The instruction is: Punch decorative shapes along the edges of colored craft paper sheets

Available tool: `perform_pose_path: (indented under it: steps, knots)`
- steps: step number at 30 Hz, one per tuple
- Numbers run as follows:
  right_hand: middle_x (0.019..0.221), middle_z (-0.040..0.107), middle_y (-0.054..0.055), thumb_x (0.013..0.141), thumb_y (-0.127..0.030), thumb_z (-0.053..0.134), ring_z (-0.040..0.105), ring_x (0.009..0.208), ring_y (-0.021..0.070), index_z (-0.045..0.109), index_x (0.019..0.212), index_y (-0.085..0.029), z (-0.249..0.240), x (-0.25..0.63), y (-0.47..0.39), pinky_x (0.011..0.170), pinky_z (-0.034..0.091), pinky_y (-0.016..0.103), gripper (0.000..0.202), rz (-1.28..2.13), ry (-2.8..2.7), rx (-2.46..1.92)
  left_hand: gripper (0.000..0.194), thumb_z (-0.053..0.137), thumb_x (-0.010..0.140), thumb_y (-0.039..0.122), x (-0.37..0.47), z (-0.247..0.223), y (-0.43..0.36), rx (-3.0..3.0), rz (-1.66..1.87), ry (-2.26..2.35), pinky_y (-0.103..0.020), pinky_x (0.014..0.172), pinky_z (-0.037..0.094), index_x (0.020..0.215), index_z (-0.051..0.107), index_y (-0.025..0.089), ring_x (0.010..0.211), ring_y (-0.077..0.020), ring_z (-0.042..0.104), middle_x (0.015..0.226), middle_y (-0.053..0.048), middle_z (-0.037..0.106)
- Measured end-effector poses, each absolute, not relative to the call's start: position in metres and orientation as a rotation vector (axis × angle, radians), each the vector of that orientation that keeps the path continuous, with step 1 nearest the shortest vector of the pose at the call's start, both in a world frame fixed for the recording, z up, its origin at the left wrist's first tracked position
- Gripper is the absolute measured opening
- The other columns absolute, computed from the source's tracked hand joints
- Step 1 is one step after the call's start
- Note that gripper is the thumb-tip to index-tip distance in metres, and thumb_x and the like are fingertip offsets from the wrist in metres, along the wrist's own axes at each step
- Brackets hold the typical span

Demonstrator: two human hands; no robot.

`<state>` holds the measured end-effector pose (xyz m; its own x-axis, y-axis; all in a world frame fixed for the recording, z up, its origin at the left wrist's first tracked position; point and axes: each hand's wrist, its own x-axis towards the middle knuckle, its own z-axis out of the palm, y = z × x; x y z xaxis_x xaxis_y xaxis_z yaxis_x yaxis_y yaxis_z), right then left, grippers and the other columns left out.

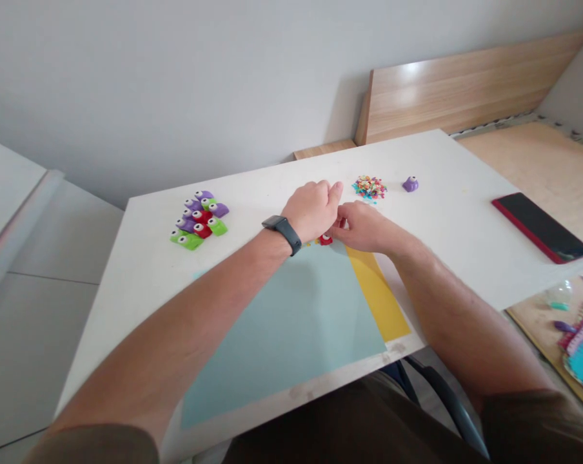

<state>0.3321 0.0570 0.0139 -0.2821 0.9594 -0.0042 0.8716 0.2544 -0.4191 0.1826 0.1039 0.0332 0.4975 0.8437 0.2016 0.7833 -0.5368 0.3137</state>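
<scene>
My left hand (313, 209), with a black band on the wrist, is closed over the far edge of a light blue sheet (301, 316); its fingertips are hidden. Right beside it, my right hand (362, 227) has thumb and fingers drawn together in a pinch, and whatever lies between them cannot be made out. Just under the hands sits a small red clay figure with a white eye (326, 240), partly covered. Small yellow bits (309, 243) show next to it. A yellow sheet (381, 303) sticks out along the blue sheet's right side.
Several purple, green and red eyed clay figures (202, 216) cluster at the left. Behind my hands lie a pile of colourful confetti (369, 187) and a purple figure (410, 184). A red-edged phone (543, 227) rests near the white table's (446, 193) right edge.
</scene>
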Motion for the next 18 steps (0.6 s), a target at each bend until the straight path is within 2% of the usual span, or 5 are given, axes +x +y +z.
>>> perform_pose_path:
  steps: [8, 18]
  knots:
    - [0.08, 0.075, 0.012, 0.087, -0.039, 0.059, 0.063, 0.067, 0.0193, 0.073, 0.088, -0.015, 0.016, 0.328, 0.054, 0.058, 0.035, 0.028, 0.028, 0.479, -2.251, -1.796, 0.066, 0.017, 0.107, 0.05, 0.2, 0.018, 0.11, 2.579, 0.371, 1.385, -0.036, 0.085, 0.048, 0.097, 0.072, 0.015, 0.097, -0.0263, 0.07, 0.098, -0.016, 0.074]
    - [0.092, 0.078, 0.021, 0.087, -0.037, 0.058, 0.07, 0.08, 0.0284, 0.079, 0.1, -0.01, 0.017, 0.326, 0.057, 0.066, 0.044, 0.032, 0.037, 0.483, -2.369, -1.936, 0.063, 0.015, 0.109, 0.039, 0.199, -0.003, 0.107, 2.605, 0.358, 1.345, -0.034, 0.082, 0.048, 0.097, 0.072, 0.014, 0.093, -0.0245, 0.071, 0.097, -0.014, 0.076]
